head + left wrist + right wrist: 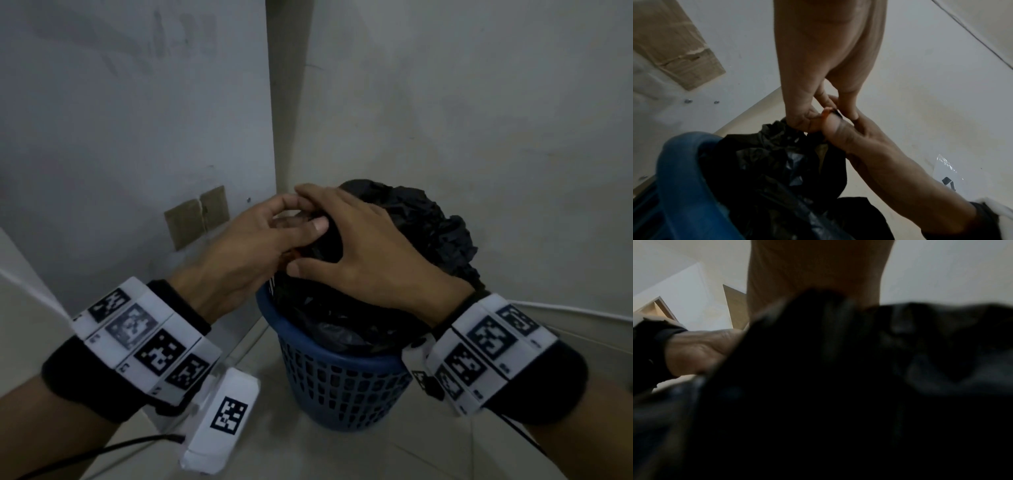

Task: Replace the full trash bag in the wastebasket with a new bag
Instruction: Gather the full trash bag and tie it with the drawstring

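A blue lattice wastebasket [337, 387] stands on the floor in the wall corner. A crumpled black trash bag [428, 226] bulges out of it. Both hands meet over the basket's left side at the bag's gathered top. My left hand [301, 219] pinches the black plastic between thumb and fingers. My right hand [329, 246] curls over the same bunch from the right. In the left wrist view the left hand [813, 120] and the right hand [851, 129] grip the bag [777, 162] above the basket rim [678, 170]. Blurred bag [838, 386] fills the right wrist view.
White walls close in behind and to the left of the basket. A cardboard patch [197, 216] is stuck on the left wall. A white tagged box [222, 418] with a black cable lies on the tiled floor at the basket's left.
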